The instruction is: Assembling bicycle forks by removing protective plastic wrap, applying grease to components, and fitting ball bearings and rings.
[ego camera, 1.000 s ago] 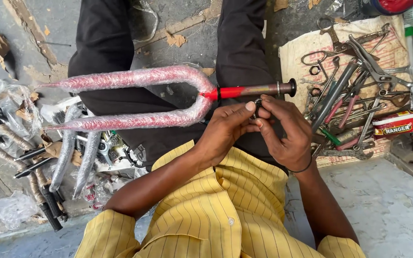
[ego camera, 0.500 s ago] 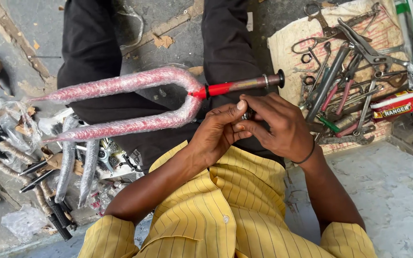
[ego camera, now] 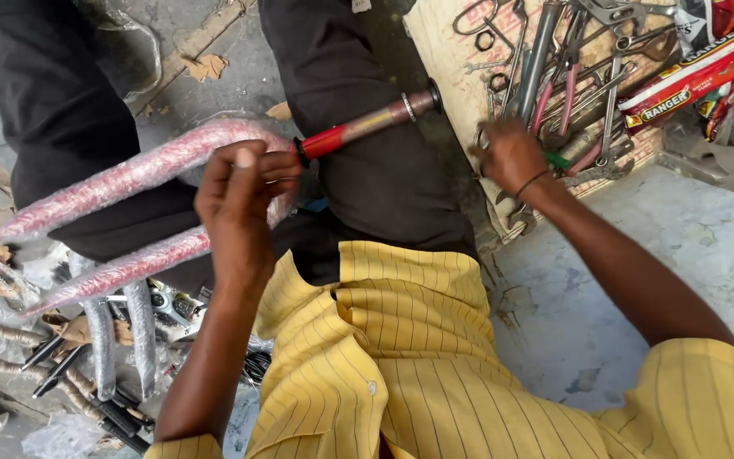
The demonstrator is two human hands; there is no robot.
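Note:
A red bicycle fork wrapped in clear plastic lies across my lap, its legs pointing left. Its bare steerer tube sticks out to the right over my black trousers. My left hand hovers over the fork crown with fingers curled together; whether something small is pinched in them does not show. My right hand is stretched out to the right, resting on a pile of hand tools. Its fingers are down among the spanners and pliers, next to a green handle. The fingertips are hidden.
The tools lie on a tan sack on the concrete floor at upper right, beside red printed boxes. At lower left lie several more wrapped forks and black-handled parts.
Both hands were together at the base of the steerer tube. My right hand has left it and reached right onto the tools; my left hand stays by the crown. The view has zoomed closer.

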